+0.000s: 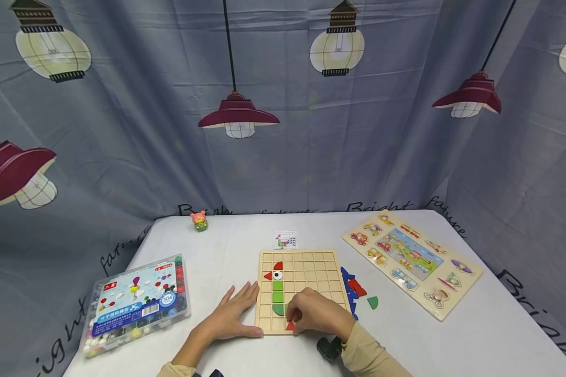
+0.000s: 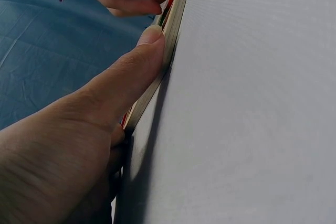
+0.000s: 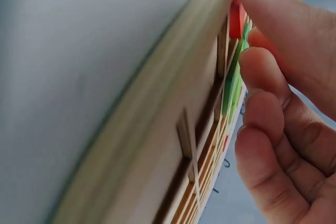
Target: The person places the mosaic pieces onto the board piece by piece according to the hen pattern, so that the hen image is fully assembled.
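Red piece (image 1: 290,325) pinched by right hand (image 1: 317,312); left hand (image 1: 231,314) flat, steadying wooden board (image 1: 311,267).

The grid board (image 1: 306,262) is seen to be pale, unvarnished wood, matt, with thin wooden slats. The coloured pieces (image 1: 277,298) set in it are painted smooth with a slight sheen. The vehicle puzzle board (image 1: 412,262) is wood with printed, matt pictures. The box (image 1: 137,301) is clear glossy plastic with a printed paper label. The table (image 1: 476,335) is covered smooth and matt, and the backdrop (image 1: 122,131) is creased cloth
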A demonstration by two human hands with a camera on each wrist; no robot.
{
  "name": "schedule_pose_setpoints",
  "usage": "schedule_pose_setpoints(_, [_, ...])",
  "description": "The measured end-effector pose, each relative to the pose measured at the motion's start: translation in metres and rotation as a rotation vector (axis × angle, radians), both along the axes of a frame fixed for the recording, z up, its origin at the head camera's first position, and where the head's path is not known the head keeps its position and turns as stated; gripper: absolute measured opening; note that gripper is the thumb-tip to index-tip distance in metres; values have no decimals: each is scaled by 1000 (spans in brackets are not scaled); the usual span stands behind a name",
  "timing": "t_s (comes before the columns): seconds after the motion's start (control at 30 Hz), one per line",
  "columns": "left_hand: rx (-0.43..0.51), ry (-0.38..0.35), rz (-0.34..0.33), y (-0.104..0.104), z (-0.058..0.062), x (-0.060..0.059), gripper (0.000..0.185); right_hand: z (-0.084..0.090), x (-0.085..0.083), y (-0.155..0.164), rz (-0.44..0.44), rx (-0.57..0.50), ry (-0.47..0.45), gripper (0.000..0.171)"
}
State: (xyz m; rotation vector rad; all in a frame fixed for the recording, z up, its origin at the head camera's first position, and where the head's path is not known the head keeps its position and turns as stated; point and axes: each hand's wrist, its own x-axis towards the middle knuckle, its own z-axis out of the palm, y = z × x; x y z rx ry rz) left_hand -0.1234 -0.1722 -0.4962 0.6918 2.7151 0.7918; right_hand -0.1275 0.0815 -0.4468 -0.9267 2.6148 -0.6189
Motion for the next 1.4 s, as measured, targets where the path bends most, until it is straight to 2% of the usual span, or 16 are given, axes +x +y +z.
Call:
schedule_pose_setpoints(0.4, [-3,7,-5,0,-2,0,110,4,-11,27,2,-106,-61,22])
schedule_pose_setpoints(0.63, [2,-6,-6,0,-3,0,111,2,-13,47,-41,-122,-94,22])
schedule_pose_setpoints(0.93, [-2,19,-9,0,-2,1,111,-1,-18,96,-52,-174,-20,25])
schedule_pose_setpoints(1.4, [0,1,-5,0,-1,1,111,0,-28,160,-174,-163,-10,33])
